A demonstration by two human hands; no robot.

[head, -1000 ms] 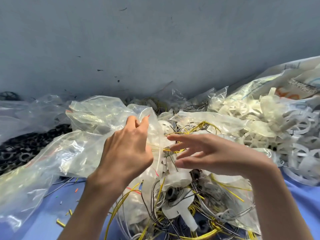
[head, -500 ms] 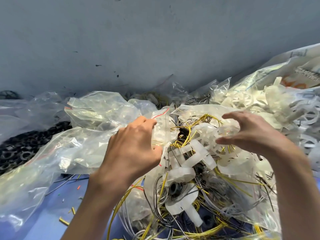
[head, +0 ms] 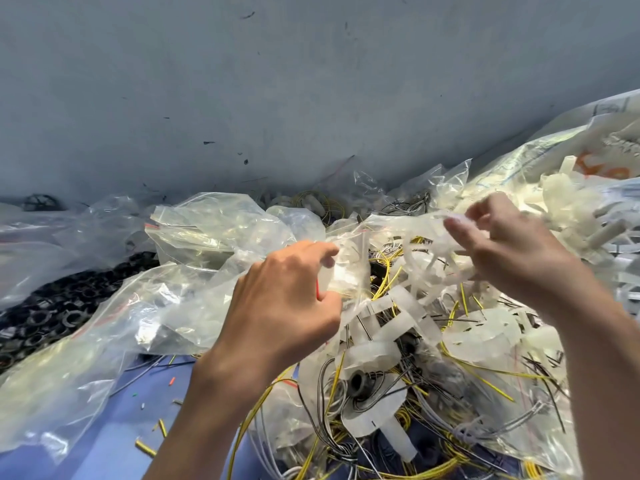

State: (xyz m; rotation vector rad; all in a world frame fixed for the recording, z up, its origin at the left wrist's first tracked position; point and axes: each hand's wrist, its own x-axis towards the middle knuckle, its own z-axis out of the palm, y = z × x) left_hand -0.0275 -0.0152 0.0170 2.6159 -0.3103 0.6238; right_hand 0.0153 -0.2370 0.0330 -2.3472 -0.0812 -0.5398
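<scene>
one clear plastic bag (head: 540, 431) full of white plastic parts (head: 391, 344) and yellow wires (head: 485, 375) lies in the middle of the blue table (head: 104, 457), its mouth stretched between both hands - the left hand (head: 287, 299) pinches the left edge with thumb and curled fingers, the right hand (head: 512, 258) pinches the right edge. crumpled empty bags (head: 214, 223) lie just beside on the left, black rings (head: 52, 306) further left - the grey wall (head: 311, 81) stands behind.
</scene>
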